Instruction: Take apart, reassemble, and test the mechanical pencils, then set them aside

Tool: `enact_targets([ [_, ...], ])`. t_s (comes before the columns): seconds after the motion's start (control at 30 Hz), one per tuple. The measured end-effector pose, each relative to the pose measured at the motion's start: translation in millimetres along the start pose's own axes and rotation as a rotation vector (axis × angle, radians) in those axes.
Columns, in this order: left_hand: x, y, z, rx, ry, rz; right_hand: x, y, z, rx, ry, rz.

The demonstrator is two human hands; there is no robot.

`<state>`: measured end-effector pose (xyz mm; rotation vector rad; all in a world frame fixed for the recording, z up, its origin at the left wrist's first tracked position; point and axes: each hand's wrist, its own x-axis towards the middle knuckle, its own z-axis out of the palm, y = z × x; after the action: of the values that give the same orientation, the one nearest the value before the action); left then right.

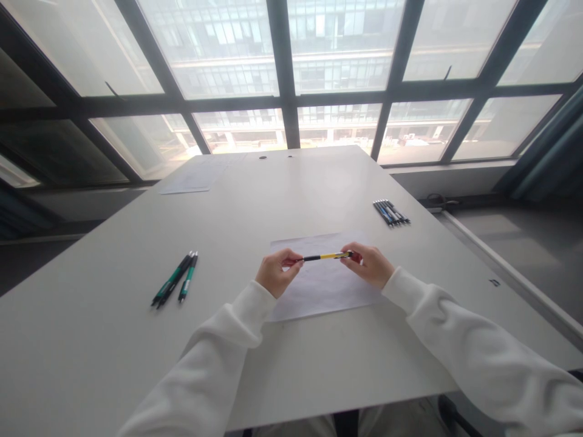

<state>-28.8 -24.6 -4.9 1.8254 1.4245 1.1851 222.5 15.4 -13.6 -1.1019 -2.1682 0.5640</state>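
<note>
A yellow and black pen (327, 257) is held level between my two hands, above a white sheet of paper (328, 291). My left hand (279, 271) pinches its black end between thumb and fingers. At the other end, near the clip, my right hand (368, 264) grips it with the fingertips; that tip is partly hidden by the fingers. To the left lie several green and black pens (175, 279), bunched on the table. A row of several dark pens (392, 213) rests side by side at the right.
The white table (113, 340) reaches to a wall of windows (286, 73). More paper (194, 175) lies at its far left. Two small dark round spots (263, 158) are at the far edge. A small dark mark (494, 283) shows near the right edge.
</note>
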Motion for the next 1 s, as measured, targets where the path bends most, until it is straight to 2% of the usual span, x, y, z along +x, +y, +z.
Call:
enact_targets([
  [0.27, 0.2, 0.2, 0.6, 0.016, 0.005, 0.003, -0.2, 2.8, -0.2, -0.076, 0.040, 0.009],
  [0.53, -1.8, 0.3, 3.2, 0.004, -0.016, 0.005, -1.2, 2.3, 1.5, -0.042, 0.058, 0.014],
  [0.77, 0.1, -0.3, 1.3, -0.004, 0.003, 0.001, -2.1, 0.8, -1.8, -0.102, 0.023, -0.006],
  [1.0, 1.0, 2.1, -0.4, -0.024, 0.010, -0.024, 1.1, 3.9, -1.9, -0.094, 0.021, -0.112],
])
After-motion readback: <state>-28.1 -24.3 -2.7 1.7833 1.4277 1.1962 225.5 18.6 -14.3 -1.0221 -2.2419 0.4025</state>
